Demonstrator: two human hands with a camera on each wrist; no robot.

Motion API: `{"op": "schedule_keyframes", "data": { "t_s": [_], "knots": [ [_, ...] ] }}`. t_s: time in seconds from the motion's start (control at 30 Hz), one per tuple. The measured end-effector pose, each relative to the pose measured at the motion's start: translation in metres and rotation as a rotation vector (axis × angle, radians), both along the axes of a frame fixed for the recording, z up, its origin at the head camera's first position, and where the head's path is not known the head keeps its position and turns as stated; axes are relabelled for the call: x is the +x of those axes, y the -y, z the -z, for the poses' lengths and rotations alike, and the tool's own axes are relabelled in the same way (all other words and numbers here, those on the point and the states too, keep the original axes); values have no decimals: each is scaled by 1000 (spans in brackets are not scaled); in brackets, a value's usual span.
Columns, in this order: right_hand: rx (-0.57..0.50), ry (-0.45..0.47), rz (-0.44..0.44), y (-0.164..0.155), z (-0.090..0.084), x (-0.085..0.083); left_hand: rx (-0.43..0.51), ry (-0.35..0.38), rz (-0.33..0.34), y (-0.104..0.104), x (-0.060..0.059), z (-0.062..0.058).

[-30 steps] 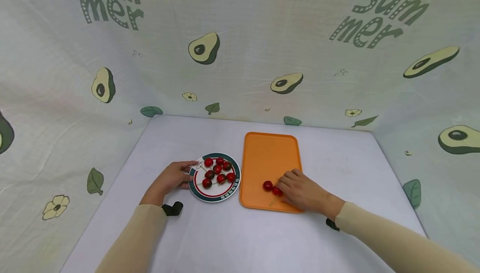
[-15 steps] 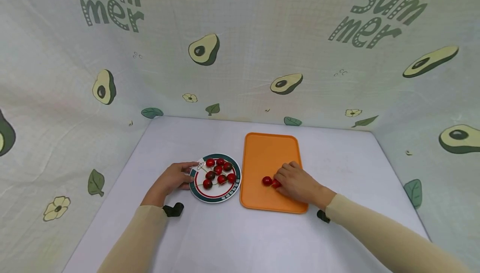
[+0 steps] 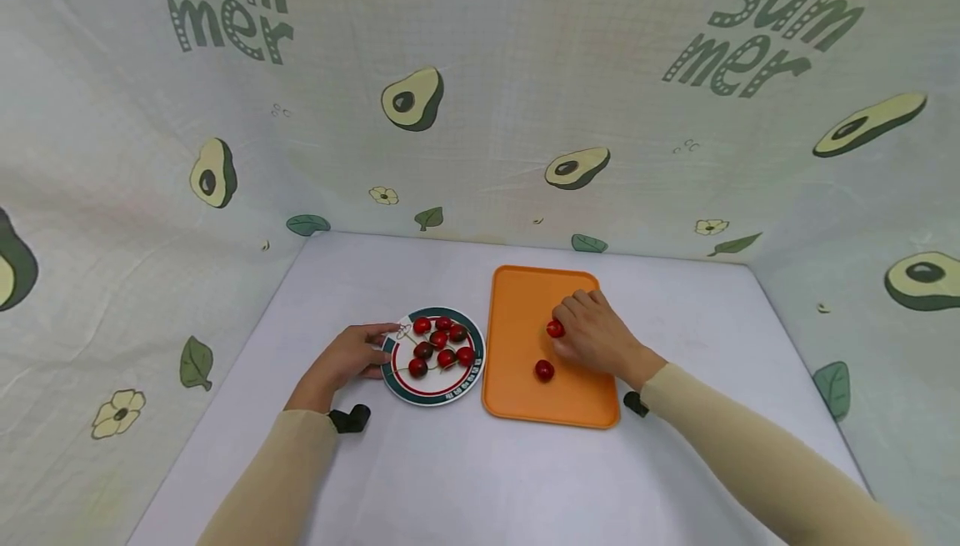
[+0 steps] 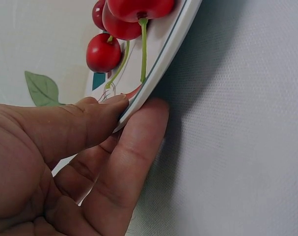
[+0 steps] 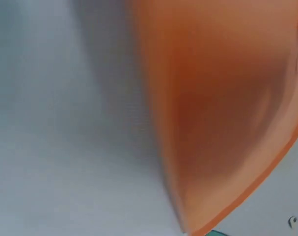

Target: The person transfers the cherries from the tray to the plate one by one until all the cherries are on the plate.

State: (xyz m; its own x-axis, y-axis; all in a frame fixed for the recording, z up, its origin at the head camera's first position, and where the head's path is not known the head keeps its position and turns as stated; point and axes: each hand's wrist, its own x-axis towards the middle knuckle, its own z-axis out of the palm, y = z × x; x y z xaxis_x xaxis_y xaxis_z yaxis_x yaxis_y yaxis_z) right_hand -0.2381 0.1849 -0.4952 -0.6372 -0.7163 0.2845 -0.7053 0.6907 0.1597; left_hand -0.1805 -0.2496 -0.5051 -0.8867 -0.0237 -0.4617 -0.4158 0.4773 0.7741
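My left hand pinches the near-left rim of a round plate with a green and red border. In the left wrist view, the thumb lies on top of the rim and fingers support it from below. Several red cherries with green stems lie on the plate. My right hand is over the orange tray, its curled fingers gripping one cherry. A second cherry lies on the tray, nearer to me. The right wrist view shows mostly blurred tray, with the grip out of sight.
Plate and tray sit side by side on a white table. A pale cloth printed with avocados, leaves and lettering rises behind the table and along both sides.
My right hand has moved away from me over the tray, taking one cherry with it and parting it from the other. The left hand stays at the plate's rim.
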Motion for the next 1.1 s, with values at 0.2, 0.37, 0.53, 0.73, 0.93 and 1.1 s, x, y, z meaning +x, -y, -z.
{"op": "schedule_keyframes", "data": {
  "t_s": [0.2,0.37,0.53,0.73,0.93,1.1],
  "knots": [
    [-5,-14,-17,27,-6,-6,11,5,-7,-1,0,-2],
    [23,6,-30,56,-13,-6,-3,1,-6,-1,0,-1],
    [43,6,-74,85,-18,-2,-3,1,-9,0,0,-1],
    [48,-23,-159,117,-15,11,4,4,-8,1,0,-2],
    [96,-31,-240,142,-7,29,30,6,-4,1,1,-4],
    [141,-26,-267,151,1,36,42,5,-10,1,1,-3]
  ]
}}
